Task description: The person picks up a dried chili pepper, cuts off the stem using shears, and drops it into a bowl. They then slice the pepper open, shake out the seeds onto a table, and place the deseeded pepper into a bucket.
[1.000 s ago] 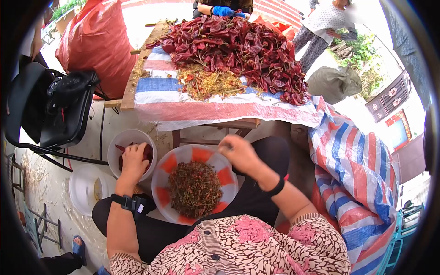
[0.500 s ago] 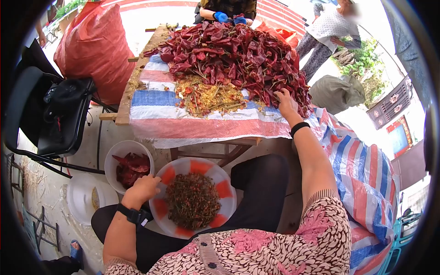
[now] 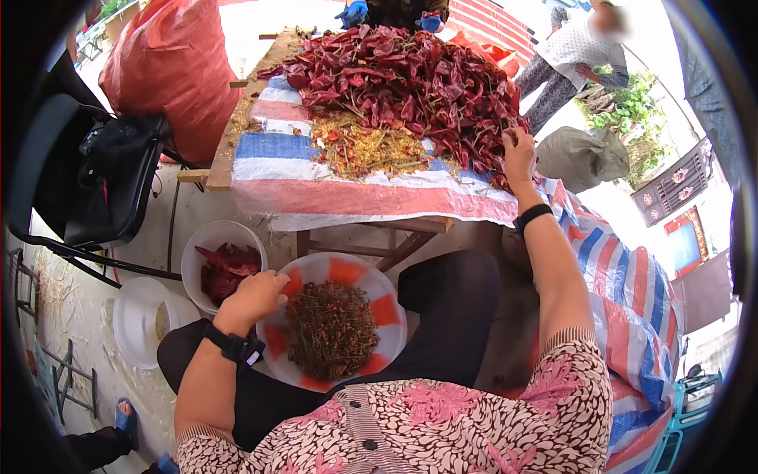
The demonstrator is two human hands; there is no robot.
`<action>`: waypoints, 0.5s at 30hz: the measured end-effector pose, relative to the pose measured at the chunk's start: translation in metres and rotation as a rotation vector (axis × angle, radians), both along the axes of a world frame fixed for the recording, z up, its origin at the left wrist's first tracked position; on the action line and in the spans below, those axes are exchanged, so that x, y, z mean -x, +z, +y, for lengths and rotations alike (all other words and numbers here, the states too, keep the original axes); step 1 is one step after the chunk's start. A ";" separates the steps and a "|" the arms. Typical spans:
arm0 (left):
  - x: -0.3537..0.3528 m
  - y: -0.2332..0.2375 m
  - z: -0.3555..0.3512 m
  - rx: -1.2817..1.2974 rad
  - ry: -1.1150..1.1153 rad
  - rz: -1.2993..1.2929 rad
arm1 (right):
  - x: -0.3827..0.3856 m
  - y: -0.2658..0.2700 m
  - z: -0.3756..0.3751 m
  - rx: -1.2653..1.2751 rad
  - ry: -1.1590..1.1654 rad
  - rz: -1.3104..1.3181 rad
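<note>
A large heap of dried red chili peppers (image 3: 403, 87) covers the far part of a striped sheet (image 3: 276, 146) on a table. My right hand (image 3: 519, 158) reaches to the heap's right edge, its fingers closed on a dried chili pepper there. By my lap, my left hand (image 3: 254, 299) is over the near rim of a red-and-white basin (image 3: 384, 320), beside a white bucket (image 3: 189, 272). Its fingers are curled together, and what they hold, if anything, is hidden. Chili stems (image 3: 332, 328) fill the basin's middle. Dark red chili pieces (image 3: 225, 272) lie in the bucket.
Yellow seeds and stems (image 3: 363, 146) are spread before the heap. Across the table a person's blue-gloved hand (image 3: 353, 14) shows. A black chair (image 3: 103, 182) and a red sack (image 3: 174, 79) stand left. Another person (image 3: 580, 55) and a grey sack (image 3: 584, 158) are at right.
My right hand has shifted right along the heap's edge, and its fingers have closed. My left hand has lifted slightly at the basin's rim. The gloved hands opposite have moved apart.
</note>
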State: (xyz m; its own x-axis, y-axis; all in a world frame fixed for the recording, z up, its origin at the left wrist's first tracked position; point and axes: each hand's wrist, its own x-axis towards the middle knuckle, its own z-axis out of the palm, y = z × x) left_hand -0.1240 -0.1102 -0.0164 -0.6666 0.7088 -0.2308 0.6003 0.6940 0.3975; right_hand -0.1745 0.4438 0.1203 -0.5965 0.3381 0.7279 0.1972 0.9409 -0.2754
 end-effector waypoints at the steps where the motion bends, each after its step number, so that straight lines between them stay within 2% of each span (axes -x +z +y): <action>1: 0.001 -0.004 -0.004 -0.023 -0.003 0.001 | 0.000 0.001 0.006 0.060 -0.062 -0.026; 3: -0.001 -0.002 -0.005 0.009 0.002 -0.037 | 0.001 -0.009 0.024 0.178 -0.182 -0.073; 4: -0.003 0.004 -0.005 0.066 0.010 -0.075 | 0.002 -0.023 0.042 0.041 -0.225 -0.140; 7: -0.001 0.003 -0.008 0.111 0.015 -0.125 | -0.001 -0.034 0.046 0.163 -0.270 -0.374; 9: -0.002 0.000 -0.009 0.120 0.010 -0.143 | -0.001 -0.040 0.034 0.087 -0.340 -0.454; 15: 0.000 -0.006 -0.006 0.146 -0.029 -0.139 | 0.012 -0.056 0.036 0.042 -0.311 -0.551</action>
State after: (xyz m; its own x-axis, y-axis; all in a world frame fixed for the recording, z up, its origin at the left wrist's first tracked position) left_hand -0.1239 -0.1164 -0.0221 -0.6011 0.6796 -0.4205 0.5673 0.7334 0.3745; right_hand -0.1869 0.4797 0.0638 -0.7490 0.5776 0.3247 0.5831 0.8073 -0.0911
